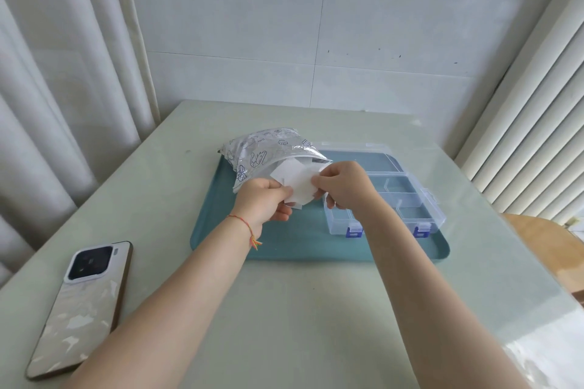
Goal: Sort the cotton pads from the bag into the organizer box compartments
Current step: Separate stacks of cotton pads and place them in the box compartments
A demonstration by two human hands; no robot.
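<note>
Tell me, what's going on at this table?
A person is sorting cotton pads from a printed bag into a clear organizer box. Both the left hand and right hand pinch a few pads just outside the bag's mouth. Bag and box sit on a teal tray. A phone lies nearby.

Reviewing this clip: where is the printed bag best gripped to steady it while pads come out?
Judging by its pose, grip the printed bag at the lower lip of its mouth, coming from the left. The opening faces right toward the organizer box, and both hands already pinch cotton pads there.
</note>
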